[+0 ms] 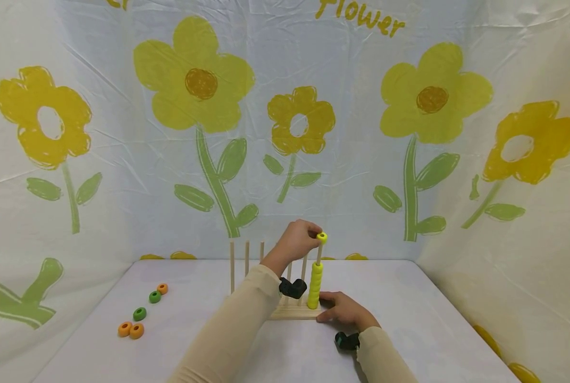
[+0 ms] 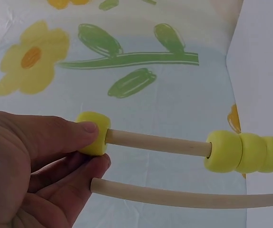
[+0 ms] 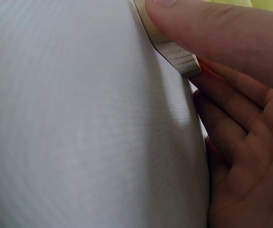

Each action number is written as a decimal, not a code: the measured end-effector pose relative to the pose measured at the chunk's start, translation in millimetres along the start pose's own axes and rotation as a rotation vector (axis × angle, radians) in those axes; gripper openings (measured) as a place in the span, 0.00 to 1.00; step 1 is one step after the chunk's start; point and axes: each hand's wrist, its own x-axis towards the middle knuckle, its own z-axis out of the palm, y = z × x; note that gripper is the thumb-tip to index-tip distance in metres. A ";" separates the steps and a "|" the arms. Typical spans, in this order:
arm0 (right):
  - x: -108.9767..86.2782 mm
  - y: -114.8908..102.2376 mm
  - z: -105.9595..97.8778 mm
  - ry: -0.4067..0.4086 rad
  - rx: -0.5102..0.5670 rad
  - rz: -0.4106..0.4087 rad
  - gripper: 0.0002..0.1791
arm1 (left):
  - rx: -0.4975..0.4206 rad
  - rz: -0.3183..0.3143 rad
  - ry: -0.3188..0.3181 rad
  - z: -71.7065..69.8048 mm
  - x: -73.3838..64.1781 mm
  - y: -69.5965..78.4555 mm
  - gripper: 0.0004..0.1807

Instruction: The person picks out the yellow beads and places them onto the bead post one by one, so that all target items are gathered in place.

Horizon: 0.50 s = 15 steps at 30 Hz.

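My left hand [image 1: 294, 243] pinches a yellow bead [image 2: 93, 137] between thumb and fingers at the tip of the rightmost wooden rod [image 2: 158, 142]. In the left wrist view the rod's end sits in the bead. Further down the same rod is a stack of yellow beads [image 1: 315, 287], apart from the pinched one. My right hand [image 1: 346, 310] grips the right end of the wooden base [image 1: 292, 314], its thumb at the front and its fingers behind. The other upright rods [image 1: 232, 268] show no beads where visible; my left arm hides part of the rack.
Several loose beads lie on the white table [image 1: 179, 351] to the left, among them an orange bead [image 1: 136, 331] and a green bead [image 1: 140, 313]. A flower-printed cloth [image 1: 342, 175] hangs behind the table. Black wrist cameras [image 1: 346, 341] are worn on both wrists.
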 end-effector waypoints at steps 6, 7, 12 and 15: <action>-0.8 -0.7 -1.0 0.008 0.003 -0.005 0.41 | 0.040 0.008 -0.008 -0.2 0.2 1.2 0.18; -1.1 -1.0 -1.1 0.006 0.005 -0.005 0.41 | 0.049 0.007 -0.009 -0.3 -0.1 1.3 0.18; -1.7 -1.4 -0.5 0.001 0.017 -0.007 0.41 | 0.076 0.009 -0.006 -1.1 -3.4 1.8 0.19; -1.4 -1.0 -0.3 -0.001 0.013 -0.012 0.41 | 0.069 0.021 0.004 -1.5 -5.5 1.3 0.18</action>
